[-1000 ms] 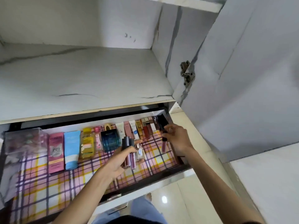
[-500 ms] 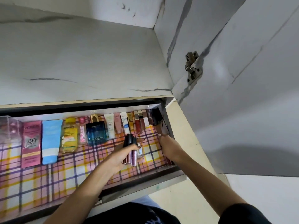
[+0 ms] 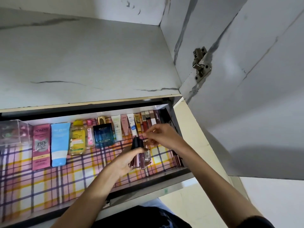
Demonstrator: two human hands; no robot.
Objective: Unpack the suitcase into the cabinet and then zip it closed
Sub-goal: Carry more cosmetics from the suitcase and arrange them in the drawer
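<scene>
One drawer [image 3: 32, 186] is holding one clear box [image 3: 14, 134], one pink carton [image 3: 41, 145], one blue tube [image 3: 59, 143], one yellow bottle [image 3: 77, 137], one small pink bottle [image 3: 89, 135] and one cologne bottle [image 3: 103, 134]. Four slim tubes [image 3: 117, 129] are lying beside those, then at least four lipsticks [image 3: 148, 119]. Two hands are showing, left hand [image 3: 125, 162] and right hand [image 3: 164, 135]; the left is gripping several glosses [image 3: 139, 160], too bunched to count.

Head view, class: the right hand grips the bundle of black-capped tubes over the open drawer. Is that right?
No. The head view shows the left hand gripping the bundle of black-capped tubes over the open drawer; the right hand is beside their caps.
</scene>
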